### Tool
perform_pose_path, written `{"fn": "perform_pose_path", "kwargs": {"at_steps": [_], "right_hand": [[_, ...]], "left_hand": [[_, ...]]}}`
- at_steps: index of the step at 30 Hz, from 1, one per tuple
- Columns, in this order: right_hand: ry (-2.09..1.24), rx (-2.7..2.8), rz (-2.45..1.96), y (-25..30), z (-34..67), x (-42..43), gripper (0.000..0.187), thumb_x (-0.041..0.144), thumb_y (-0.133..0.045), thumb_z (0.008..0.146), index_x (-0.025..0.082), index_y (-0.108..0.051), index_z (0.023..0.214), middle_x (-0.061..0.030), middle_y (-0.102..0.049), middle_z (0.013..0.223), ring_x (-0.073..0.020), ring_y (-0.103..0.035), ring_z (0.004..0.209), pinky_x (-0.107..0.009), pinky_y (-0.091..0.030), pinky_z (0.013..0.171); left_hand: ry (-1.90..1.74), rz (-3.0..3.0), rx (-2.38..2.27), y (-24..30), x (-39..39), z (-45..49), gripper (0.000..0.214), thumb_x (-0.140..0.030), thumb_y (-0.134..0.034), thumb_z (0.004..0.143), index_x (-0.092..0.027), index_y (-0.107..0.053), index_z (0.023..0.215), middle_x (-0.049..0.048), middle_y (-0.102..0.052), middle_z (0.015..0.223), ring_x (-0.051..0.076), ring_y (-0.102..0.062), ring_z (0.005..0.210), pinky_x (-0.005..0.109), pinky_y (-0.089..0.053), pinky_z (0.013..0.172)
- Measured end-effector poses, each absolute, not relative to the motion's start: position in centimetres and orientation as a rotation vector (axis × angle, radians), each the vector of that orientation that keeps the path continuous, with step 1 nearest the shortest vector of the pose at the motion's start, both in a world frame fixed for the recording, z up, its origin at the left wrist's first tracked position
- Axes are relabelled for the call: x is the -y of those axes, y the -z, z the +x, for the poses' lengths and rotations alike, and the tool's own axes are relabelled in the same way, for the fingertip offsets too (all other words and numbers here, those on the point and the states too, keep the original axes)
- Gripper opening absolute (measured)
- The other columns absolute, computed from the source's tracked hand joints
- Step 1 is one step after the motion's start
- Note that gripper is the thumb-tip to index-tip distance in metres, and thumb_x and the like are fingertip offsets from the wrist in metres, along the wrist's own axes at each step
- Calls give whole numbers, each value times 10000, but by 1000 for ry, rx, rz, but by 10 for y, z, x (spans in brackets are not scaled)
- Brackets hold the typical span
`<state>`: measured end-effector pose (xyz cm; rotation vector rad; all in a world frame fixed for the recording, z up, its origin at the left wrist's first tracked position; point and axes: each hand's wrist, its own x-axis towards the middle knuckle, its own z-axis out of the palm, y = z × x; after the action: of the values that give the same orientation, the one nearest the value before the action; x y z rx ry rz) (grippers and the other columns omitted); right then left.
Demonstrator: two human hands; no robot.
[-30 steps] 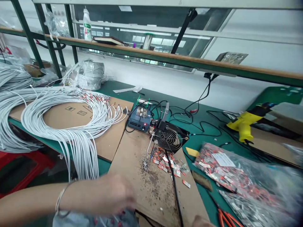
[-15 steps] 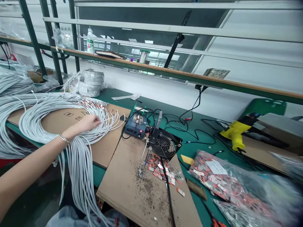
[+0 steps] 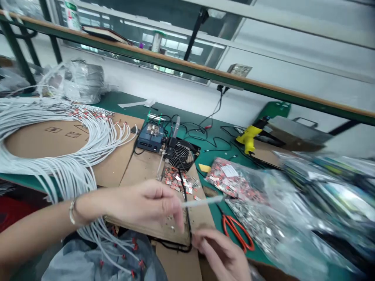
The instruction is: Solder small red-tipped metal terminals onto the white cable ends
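Observation:
My left hand (image 3: 152, 203) is over the near part of the cardboard, its fingers closed on a white cable (image 3: 203, 201). The cable's pale end points right, smeared by motion. Lower right, my right hand (image 3: 221, 251) is partly blurred, with thumb and forefinger drawn together; anything between them is too small to make out. The hands are a short way apart. A large coil of white cables (image 3: 99, 144) lies to the left. Some of their ends, with small red-orange connectors (image 3: 134, 246), hang over the grey cloth on my lap.
A blue box-shaped device (image 3: 150, 138) and a black fan (image 3: 181, 154) stand behind loose orange-white connectors (image 3: 175, 177). To the right are red-handled scissors (image 3: 238, 232), a bag of connectors (image 3: 224, 175), a bag of metal parts (image 3: 254, 218) and a yellow heat gun (image 3: 249, 138). A shelf (image 3: 181, 68) crosses above.
My left hand has moved right from the coil and now holds a cable. My right hand has come into view at lower right. The view has swung right and down.

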<state>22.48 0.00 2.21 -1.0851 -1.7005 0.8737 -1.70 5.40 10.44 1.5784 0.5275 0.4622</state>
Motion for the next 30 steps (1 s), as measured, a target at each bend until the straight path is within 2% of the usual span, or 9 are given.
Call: {"fn": "perform_pose_path", "kwargs": {"at_steps": [3, 5, 9, 15, 18, 21, 26, 28, 30], "right_hand": [[-900, 1612, -1003, -23, 206, -3, 128, 256, -614, 808, 228, -691, 907, -41, -660, 714, -167, -585, 609, -250, -484, 565], [-919, 1553, -950, -24, 196, -5, 119, 210, -635, 778, 219, -701, 877, -31, -645, 682, -149, -560, 586, -234, -463, 540], [-994, 1500, -950, -21, 183, -6, 46, 168, -653, 745, 186, -679, 711, -17, -606, 608, -135, -531, 561, -240, -430, 532], [-1125, 1562, -987, -19, 178, -3, 58, 163, -629, 719, 166, -641, 662, -12, -578, 573, -127, -500, 528, -238, -392, 494], [-1110, 1598, -980, -19, 176, 0, 66, 138, -628, 696, 171, -631, 639, -1, -555, 552, -127, -485, 529, -245, -381, 508], [-1156, 1471, -934, -14, 171, 2, 130, 178, -621, 734, 177, -598, 605, -2, -542, 549, -123, -465, 520, -244, -363, 495], [-1290, 1009, -857, -6, 166, -4, 247, 334, -643, 776, 192, -567, 589, 31, -474, 514, -97, -393, 462, -222, -329, 452], [-1249, 946, -860, -5, 168, -7, 240, 332, -663, 765, 190, -594, 585, 27, -494, 521, -97, -408, 474, -220, -340, 463], [-1234, 1063, -901, -6, 170, -7, 146, 277, -685, 747, 186, -667, 635, 0, -561, 565, -114, -468, 526, -230, -372, 497]], "left_hand": [[-397, 1403, -575, -71, -32, 3, 394, -472, -399, 902, -142, -606, 846, -82, -321, 511, 74, -246, 447, 196, -186, 412], [-402, 1403, -696, -51, -23, 4, 420, -500, -395, 892, -136, -603, 861, -81, -342, 519, 78, -276, 462, 191, -219, 432], [-391, 1433, -827, -32, -13, -6, 425, -494, -386, 895, -132, -608, 887, -79, -359, 529, 81, -310, 481, 187, -276, 454], [-456, 1302, -894, -25, -5, -6, 318, -458, -484, 861, -151, -568, 866, -72, -418, 577, 48, -325, 413, 169, -247, 374], [-517, 1286, -909, -21, -2, -1, 269, -416, -519, 843, -153, -555, 805, -76, -416, 553, 45, -355, 389, 169, -284, 375], [-567, 1298, -929, -19, -1, 2, 256, -391, -542, 826, -144, -558, 762, -68, -425, 557, 45, -367, 399, 170, -312, 388], [-662, 1218, -953, -22, -1, 1, 288, -413, -601, 784, -133, -562, 724, -76, -432, 526, 19, -304, 354, 156, -261, 352], [-669, 1155, -940, -21, 0, -1, 329, -456, -614, 770, -134, -560, 727, -85, -420, 488, 22, -328, 341, 150, -262, 350], [-670, 1081, -893, -18, 1, -4, 377, -507, -621, 751, -134, -569, 753, -79, -442, 495, 28, -372, 326, 147, -263, 339]]}}
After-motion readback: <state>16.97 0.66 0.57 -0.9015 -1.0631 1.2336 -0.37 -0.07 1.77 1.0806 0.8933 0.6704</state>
